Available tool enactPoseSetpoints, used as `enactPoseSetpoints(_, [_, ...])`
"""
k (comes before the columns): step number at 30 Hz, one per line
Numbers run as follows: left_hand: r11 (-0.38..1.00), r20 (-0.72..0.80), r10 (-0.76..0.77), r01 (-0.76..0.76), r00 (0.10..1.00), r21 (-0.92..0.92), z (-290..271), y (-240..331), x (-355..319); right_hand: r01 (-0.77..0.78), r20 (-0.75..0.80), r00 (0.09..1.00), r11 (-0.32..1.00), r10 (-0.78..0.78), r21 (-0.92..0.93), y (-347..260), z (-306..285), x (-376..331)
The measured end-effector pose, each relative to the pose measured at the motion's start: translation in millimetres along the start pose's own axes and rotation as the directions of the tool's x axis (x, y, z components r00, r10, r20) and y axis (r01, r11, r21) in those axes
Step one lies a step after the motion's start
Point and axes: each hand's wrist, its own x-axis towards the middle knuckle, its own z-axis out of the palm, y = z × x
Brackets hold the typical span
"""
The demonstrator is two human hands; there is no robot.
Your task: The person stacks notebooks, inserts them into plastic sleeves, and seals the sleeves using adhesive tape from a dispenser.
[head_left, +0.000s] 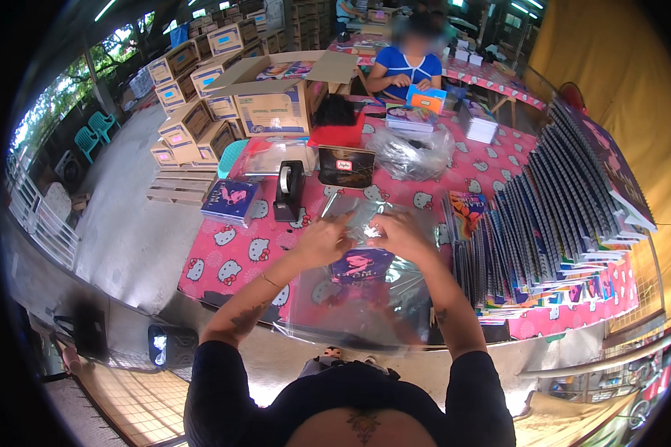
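Left hand (pixel 329 240): fingers bent, angled right.
Right hand (pixel 401 235): fingers curled, angled left, near the left hand.
Left forearm (pixel 259 295): slants far and right.
Right forearm (pixel 449 302): slants far and left.
Elbows (pixel 222 333): bent, spread apart.

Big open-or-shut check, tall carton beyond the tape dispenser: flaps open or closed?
Open: the carton's flaps are spread outward, and colourful covers show inside.
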Motion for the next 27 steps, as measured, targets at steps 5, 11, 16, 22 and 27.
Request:
enactPoseSetpoints(5, [0.869,0.277,-0.087,0.209,0.957,-0.448,13.2,-54.5,19.0,-0.308,0.32,0.939,0.729,0.128,0.612,50.7,31.1,10.3])
enactPoseSetpoints(11, [0.588,0.399,-0.105,0.38,0.911,-0.714,23.5,-64.5,75.6,-0.436,0.382,0.899,0.53,0.215,0.727,52.1,36.5,4.1])
enactPoseSetpoints(16, [0.815,-0.34,-0.482,0.271,0.807,-0.512,49.6,-184.7,65.0,-0.43,0.338,0.903,0.583,0.266,0.69,43.8,38.0,3.0])
enactPoseSetpoints(22, [0.28,0.054,-0.763,0.405,0.644,-0.87,24.6,-252.8,29.3,-0.414,0.272,0.909,0.595,0.317,0.689,48.5,41.1,1.8])
enactPoseSetpoints(27, [0.238,-0.197,-0.772,-0.014,0.605,-0.971,62.4,-260.1,16.1,-0.455,0.32,0.89,0.579,0.325,0.676,41.0,36.1,3.4])
